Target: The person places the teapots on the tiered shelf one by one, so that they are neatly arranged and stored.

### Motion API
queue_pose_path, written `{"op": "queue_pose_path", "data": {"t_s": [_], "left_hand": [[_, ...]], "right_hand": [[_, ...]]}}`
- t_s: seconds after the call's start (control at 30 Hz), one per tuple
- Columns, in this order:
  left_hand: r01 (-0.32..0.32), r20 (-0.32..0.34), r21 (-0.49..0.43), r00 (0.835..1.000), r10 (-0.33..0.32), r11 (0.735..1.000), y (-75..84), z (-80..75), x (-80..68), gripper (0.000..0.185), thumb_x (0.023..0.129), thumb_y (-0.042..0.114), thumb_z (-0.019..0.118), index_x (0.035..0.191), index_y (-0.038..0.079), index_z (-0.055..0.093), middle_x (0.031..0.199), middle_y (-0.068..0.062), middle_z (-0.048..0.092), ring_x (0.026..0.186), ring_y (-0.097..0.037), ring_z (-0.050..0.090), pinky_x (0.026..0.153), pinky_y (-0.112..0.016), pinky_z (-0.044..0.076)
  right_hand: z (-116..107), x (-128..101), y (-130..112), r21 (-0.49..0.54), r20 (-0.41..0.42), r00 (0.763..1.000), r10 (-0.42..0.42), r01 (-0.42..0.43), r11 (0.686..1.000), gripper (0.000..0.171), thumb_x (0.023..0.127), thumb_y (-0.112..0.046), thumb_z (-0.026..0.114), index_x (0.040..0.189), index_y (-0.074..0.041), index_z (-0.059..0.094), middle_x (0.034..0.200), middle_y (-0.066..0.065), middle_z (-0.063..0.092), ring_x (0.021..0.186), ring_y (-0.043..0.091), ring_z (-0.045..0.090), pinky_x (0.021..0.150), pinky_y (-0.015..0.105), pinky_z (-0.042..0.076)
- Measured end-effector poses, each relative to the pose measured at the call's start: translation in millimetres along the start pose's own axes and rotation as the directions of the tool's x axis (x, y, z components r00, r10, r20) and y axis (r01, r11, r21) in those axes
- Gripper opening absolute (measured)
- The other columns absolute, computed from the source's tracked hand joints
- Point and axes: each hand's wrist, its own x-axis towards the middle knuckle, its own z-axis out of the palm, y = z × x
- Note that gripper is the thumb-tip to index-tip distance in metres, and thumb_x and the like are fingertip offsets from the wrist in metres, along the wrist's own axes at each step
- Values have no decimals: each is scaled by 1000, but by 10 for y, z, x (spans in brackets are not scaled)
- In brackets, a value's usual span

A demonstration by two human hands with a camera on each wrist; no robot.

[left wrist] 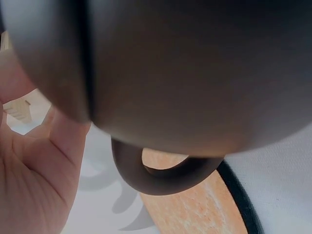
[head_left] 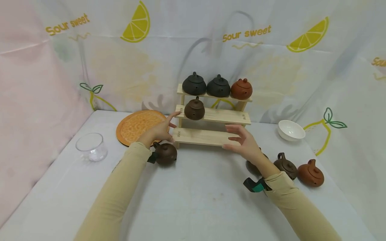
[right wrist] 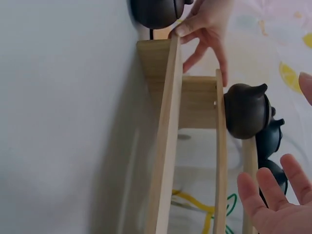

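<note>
Head: pale three-tiered wooden stand on table, lower right corner masked by the empty, spread right hand; left hand, fingers extended, touching the stand's left end. Left wrist: brown teapot, blurred and cropped, dominates. Right wrist: stand's right end cut off.

Probably a makeshift staged corner, screened by hanging cloth across the top of the frame and down both sides, printed with lemon slices and "Sour sweet" lettering. A white tabletop reaches up to it. What building surrounds it cannot be told.
</note>
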Motion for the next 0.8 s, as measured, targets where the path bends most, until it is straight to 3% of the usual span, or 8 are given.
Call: {"op": "queue_pose_path", "data": {"t_s": [0.1, 0.37, 0.57, 0.67, 0.8], "left_hand": [[-6, 0, 5, 1000, 6, 1000, -3, -3, -5, 115, 69, -17, 72, 149, 30, 3, 134, -27, 40, 61, -20, 48, 56, -27, 43], [9, 2, -6, 1000, -9, 1000, -19, -3, 5, 116, 69, -16, 72, 148, 33, 3, 135, -25, 41, 60, -19, 49, 57, -28, 43], [-11, 6, -25, 1000, 11, 1000, -19, 1, -11, 115, 69, -18, 71, 148, 31, 3, 136, -26, 39, 58, -19, 50, 59, -29, 44], [-15, 5, -26, 1000, 15, 1000, -13, 4, -9, 115, 69, -18, 71, 149, 31, 3, 136, -26, 39, 57, -19, 50, 59, -30, 45], [-8, 3, -25, 1000, 8, 1000, -7, 3, -5, 115, 69, -18, 71, 149, 32, 3, 136, -26, 39, 56, -19, 47, 58, -30, 44]], "right_hand": [[-48, -114, 16, -15, -8, 1000, -12, 12, 1000, 61, 74, 7, 74, 127, 4, 46, 127, 8, 47, 119, 37, 41, 91, 38, 43], [-189, -416, 70, -55, -34, 999, -41, 39, 998, 59, 72, 12, 73, 124, 6, 47, 126, 17, 46, 116, 28, 45, 89, 26, 44], [-303, -683, 116, -102, -50, 999, -8, 3, 995, 57, 73, 11, 72, 123, 8, 46, 124, 13, 46, 109, 10, 51, 87, 24, 45], [-353, -819, 129, -117, -62, 997, -44, 37, 992, 56, 71, 15, 71, 121, 8, 48, 120, 11, 48, 107, 3, 51, 86, 24, 45], [-420, -983, 144, -138, -90, 991, -97, 84, 987, 57, 68, 20, 71, 119, 6, 52, 118, 14, 50, 110, 8, 49, 87, 21, 44]]}}
